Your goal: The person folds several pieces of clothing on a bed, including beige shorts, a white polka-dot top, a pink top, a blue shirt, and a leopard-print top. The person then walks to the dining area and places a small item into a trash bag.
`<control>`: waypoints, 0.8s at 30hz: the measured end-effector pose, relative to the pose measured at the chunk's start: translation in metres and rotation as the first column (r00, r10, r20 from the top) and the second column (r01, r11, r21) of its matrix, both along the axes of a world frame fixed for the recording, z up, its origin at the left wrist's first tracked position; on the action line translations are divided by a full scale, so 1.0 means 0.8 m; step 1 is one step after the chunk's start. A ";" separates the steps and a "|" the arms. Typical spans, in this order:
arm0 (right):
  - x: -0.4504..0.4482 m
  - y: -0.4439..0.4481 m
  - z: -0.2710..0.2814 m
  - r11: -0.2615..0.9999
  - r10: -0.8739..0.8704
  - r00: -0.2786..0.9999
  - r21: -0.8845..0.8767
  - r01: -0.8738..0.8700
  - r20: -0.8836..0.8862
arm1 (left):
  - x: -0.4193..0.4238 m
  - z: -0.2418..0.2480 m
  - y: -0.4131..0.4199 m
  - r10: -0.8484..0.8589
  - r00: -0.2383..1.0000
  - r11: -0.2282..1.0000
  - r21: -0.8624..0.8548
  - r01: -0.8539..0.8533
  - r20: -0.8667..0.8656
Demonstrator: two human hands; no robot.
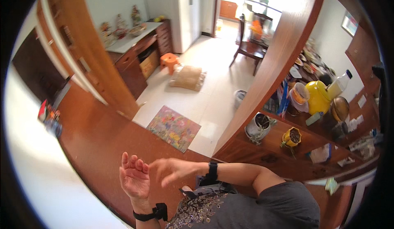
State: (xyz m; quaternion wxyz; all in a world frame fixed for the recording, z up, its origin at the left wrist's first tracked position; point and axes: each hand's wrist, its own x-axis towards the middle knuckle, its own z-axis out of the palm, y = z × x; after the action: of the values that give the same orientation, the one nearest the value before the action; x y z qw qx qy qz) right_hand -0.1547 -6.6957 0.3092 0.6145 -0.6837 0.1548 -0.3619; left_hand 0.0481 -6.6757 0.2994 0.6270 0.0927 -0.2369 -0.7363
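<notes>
My left hand (pixel 135 178) is raised at the lower left, palm toward the camera. Its fingers are slightly bent and nothing lies in the palm. Just to its right is my right hand (pixel 172 170), blurred, with the fingers apart and holding nothing visible. Its fingertips come close to the left hand; whether they touch cannot be told. Each wrist wears a black strap, the left strap (pixel 150 213) and the right strap (pixel 213 171). Below both hands spreads a reddish-brown floor (pixel 101 149). A patterned floor mat (pixel 174 128) lies on pale tiles beyond them.
A wooden shelf unit (pixel 277 136) on the right bears potted plants (pixel 259 125) and a yellow round container (pixel 317 97). Past the wooden door frame (pixel 107 62) stand an orange plastic stool (pixel 169 62), a wrapped brown bundle (pixel 187 77), a desk (pixel 130 65) and a wooden chair (pixel 251 48).
</notes>
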 end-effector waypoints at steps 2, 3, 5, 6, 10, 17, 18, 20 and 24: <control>0.012 -0.031 0.021 0.968 0.228 0.968 0.128 -0.214 -0.105 | -0.042 0.034 -0.059 -0.226 0.965 0.972 0.032 0.232 -0.130; 0.014 -0.051 0.021 0.929 0.342 0.928 0.203 -0.310 -0.147 | -0.052 0.037 -0.092 -0.298 0.948 0.952 0.042 0.304 -0.108; 0.008 -0.099 -0.002 0.981 0.194 0.962 0.012 -0.196 -0.189 | -0.076 0.034 -0.158 -0.415 0.909 0.907 0.055 0.417 -0.044; 0.003 -0.125 -0.017 0.968 0.155 0.956 -0.156 -0.198 -0.249 | -0.088 0.013 -0.191 -0.417 0.909 0.905 0.100 0.414 0.011; -0.015 -0.233 -0.026 0.933 0.115 0.894 -0.263 -0.247 -0.434 | -0.138 -0.044 -0.324 -0.473 0.804 0.869 0.339 0.360 0.360; -0.127 -0.438 -0.005 0.751 -0.538 0.829 -0.533 0.390 -0.152 | -0.207 -0.022 -0.558 -0.141 0.465 0.980 0.056 0.192 0.874; -0.140 -0.463 -0.003 0.673 -0.630 0.767 -0.580 0.458 -0.125 | -0.203 -0.046 -0.596 -0.135 0.503 0.984 0.058 0.166 0.854; -0.164 -0.511 -0.005 0.522 -0.743 0.666 -0.682 0.512 -0.069 | -0.221 -0.087 -0.664 -0.109 0.503 0.944 -0.069 0.322 0.858; -0.235 -0.598 -0.029 0.438 -0.831 0.541 -0.751 0.493 -0.130 | -0.353 -0.086 -0.758 -0.283 0.158 0.796 0.140 0.589 0.946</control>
State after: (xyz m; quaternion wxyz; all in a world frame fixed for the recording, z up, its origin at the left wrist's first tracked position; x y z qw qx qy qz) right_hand -0.3429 -7.1744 0.2861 0.0806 -0.7887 0.4362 -0.4255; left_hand -0.2343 -7.2818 0.2310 0.1304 0.3447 -0.6653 -0.6492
